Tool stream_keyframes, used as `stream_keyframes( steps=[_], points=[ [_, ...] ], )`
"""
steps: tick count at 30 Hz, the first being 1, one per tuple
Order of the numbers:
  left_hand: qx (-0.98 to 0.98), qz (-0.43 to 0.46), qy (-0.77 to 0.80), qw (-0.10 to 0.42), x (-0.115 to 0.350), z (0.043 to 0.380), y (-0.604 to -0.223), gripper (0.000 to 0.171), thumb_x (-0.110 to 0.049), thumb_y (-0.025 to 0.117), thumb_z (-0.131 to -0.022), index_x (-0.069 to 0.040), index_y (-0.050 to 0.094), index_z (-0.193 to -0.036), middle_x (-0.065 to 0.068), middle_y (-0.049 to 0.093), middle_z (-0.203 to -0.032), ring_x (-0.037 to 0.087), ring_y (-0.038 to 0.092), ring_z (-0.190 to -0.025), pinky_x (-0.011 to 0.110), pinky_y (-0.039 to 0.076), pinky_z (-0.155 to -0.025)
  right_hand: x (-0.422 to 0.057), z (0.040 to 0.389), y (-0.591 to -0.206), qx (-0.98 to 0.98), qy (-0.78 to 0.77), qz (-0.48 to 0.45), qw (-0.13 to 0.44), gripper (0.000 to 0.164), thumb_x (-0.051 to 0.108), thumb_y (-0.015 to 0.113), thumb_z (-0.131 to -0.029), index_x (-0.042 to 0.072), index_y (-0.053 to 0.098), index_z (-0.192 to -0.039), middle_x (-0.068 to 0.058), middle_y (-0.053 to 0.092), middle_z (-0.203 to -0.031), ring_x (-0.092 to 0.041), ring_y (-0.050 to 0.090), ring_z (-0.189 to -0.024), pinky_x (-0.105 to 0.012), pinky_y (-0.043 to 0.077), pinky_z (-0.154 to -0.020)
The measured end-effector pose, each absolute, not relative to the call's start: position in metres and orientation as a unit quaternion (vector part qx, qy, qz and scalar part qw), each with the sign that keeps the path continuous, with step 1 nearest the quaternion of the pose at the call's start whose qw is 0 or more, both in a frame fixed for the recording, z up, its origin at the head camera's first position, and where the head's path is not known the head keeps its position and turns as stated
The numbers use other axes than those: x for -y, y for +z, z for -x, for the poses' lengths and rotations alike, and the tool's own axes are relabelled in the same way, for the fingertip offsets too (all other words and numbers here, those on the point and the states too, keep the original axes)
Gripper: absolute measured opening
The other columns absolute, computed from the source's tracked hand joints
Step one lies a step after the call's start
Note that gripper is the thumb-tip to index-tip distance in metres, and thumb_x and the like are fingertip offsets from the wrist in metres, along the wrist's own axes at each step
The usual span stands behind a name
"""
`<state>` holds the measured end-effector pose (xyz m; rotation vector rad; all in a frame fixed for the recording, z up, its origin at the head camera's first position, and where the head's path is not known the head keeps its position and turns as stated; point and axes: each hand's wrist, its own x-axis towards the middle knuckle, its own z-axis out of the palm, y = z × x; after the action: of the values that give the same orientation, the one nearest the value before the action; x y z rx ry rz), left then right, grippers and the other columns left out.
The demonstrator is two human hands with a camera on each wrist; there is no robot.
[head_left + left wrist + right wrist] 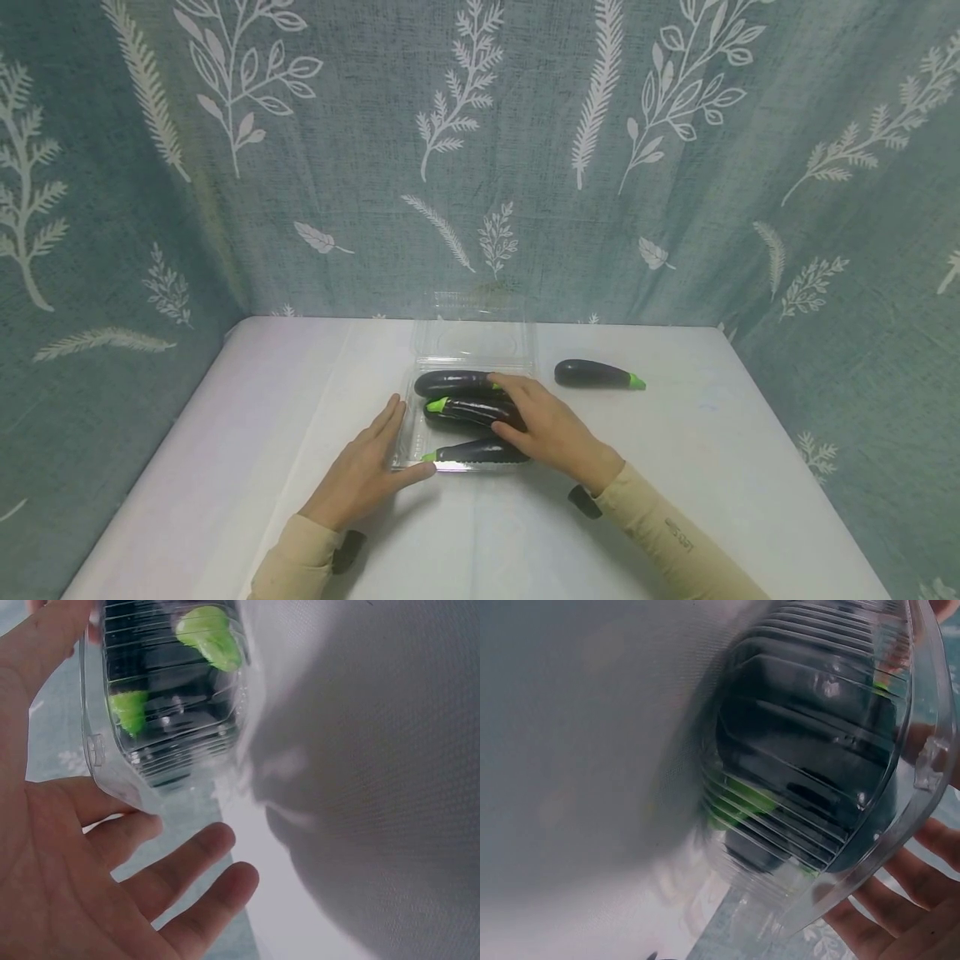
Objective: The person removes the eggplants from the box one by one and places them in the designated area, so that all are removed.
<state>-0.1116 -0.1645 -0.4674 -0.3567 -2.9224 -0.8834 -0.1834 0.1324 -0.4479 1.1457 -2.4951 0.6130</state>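
Note:
A clear plastic clamshell box [403, 446] sits in front of me, lid [476, 337] raised at the back. Inside lie three dark purple eggplants: one at the back [450, 383], a glossy middle one [476, 411] with its green cap to the left, and one at the front [480, 451]. My right hand [551, 429] reaches over the box's right side, thumb and fingers around the right end of the middle eggplant. The back eggplant's cap is by its fingertips. My left hand [367, 467] lies straight-fingered along the box's left wall, thumb at the front rim.
Another eggplant [592, 373] lies on the white tabletop [675, 467] right of the box, its green cap pointing right. Teal curtains with white leaf patterns [360, 150] stand behind the table and on both sides.

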Motion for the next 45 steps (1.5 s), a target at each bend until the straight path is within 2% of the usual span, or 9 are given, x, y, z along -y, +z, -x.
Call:
stream_keyframes(
  steps=[8, 16, 25, 45],
  points=[
    [0.950, 0.116, -0.287, 0.034, 0.1640, 0.1103, -0.4665, 0.107, -0.064, 0.071, -0.086, 0.000, 0.026, -0.159, 0.016, 0.021, -0.166, 0.042, 0.034, -0.145, 0.056, 0.033, -0.116, -0.1285, 0.1828, -0.4470, 0.877, 0.200, -0.405, 0.164, 0.064, 0.028, 0.078, -0.092, 0.008, 0.050, -0.146, -0.011, 0.058, -0.138, -0.024, 0.057, -0.128, -0.037, 0.049, -0.106],
    [0.949, 0.106, -0.297, 0.020, 0.1642, 0.1099, -0.4643, 0.109, -0.067, 0.069, -0.085, -0.002, 0.024, -0.160, 0.013, 0.018, -0.167, 0.043, 0.031, -0.146, 0.057, 0.030, -0.116, -0.1256, 0.1824, -0.4492, 0.880, 0.185, -0.402, 0.175, 0.063, 0.027, 0.083, -0.088, 0.009, 0.056, -0.142, -0.011, 0.061, -0.133, -0.025, 0.059, -0.123, -0.038, 0.050, -0.104],
    [0.949, 0.104, -0.298, 0.018, 0.1643, 0.1092, -0.4638, 0.109, -0.067, 0.070, -0.085, -0.003, 0.024, -0.160, 0.014, 0.019, -0.167, 0.042, 0.032, -0.146, 0.057, 0.031, -0.116, -0.1244, 0.1826, -0.4526, 0.888, 0.168, -0.397, 0.159, 0.057, 0.028, 0.081, -0.089, 0.010, 0.058, -0.139, -0.010, 0.064, -0.128, -0.024, 0.062, -0.117, -0.038, 0.053, -0.099],
    [0.948, 0.113, -0.297, 0.024, 0.1647, 0.1102, -0.4645, 0.109, -0.066, 0.070, -0.085, -0.001, 0.025, -0.160, 0.015, 0.020, -0.167, 0.043, 0.032, -0.146, 0.057, 0.031, -0.116, -0.1240, 0.1836, -0.4550, 0.879, 0.167, -0.411, 0.172, 0.053, 0.025, 0.082, -0.089, 0.008, 0.061, -0.134, -0.009, 0.067, -0.121, -0.023, 0.065, -0.111, -0.037, 0.056, -0.093]
  ],
)
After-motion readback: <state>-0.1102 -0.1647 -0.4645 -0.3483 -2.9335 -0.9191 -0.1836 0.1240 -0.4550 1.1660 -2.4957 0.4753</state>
